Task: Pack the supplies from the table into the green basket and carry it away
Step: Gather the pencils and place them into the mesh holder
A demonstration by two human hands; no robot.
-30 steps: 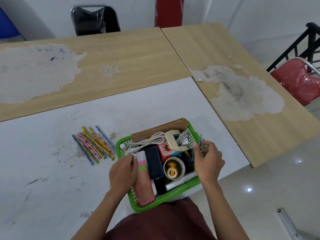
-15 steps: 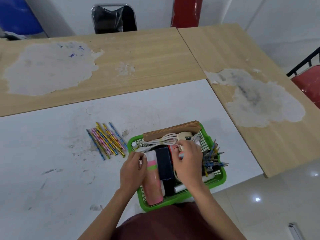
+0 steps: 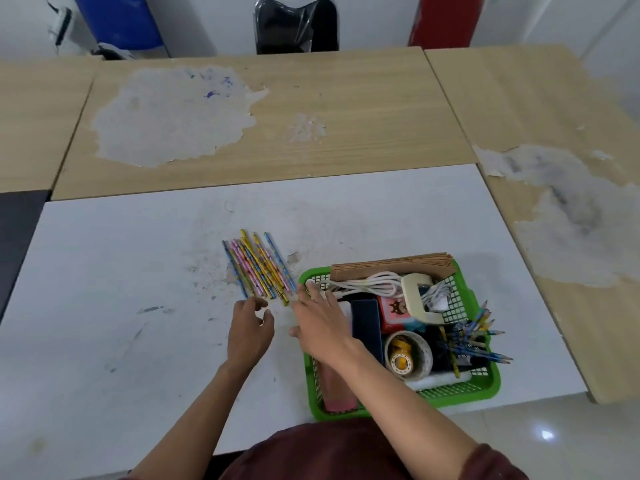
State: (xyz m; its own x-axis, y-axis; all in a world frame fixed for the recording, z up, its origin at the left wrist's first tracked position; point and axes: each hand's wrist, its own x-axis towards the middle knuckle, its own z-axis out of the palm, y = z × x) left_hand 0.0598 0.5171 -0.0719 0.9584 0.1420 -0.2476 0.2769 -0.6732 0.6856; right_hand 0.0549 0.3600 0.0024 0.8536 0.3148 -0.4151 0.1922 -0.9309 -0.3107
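Observation:
The green basket (image 3: 485,386) stands on the white table (image 3: 138,341) near its front right corner. It holds brown paper, a white cable, a tape dispenser, a tape roll, a dark box, a pink item and a bunch of pencils at its right side. Several patterned pencils (image 3: 258,266) lie loose on the table just left of the basket. My left hand (image 3: 249,327) hovers just below those pencils, fingers loosely curled, holding nothing. My right hand (image 3: 322,323) reaches across the basket's left rim toward the pencils, fingers extended and empty.
Worn wooden tables (image 3: 311,109) adjoin the white one at the back and right. A black chair (image 3: 296,24) stands behind the far table, with a blue object and a red object by the wall. Tiled floor shows at the lower right.
Both hands have left the basket and moved left toward the loose pencils. The right hand let go of a bunch of pencils, which now lies in the basket's right side.

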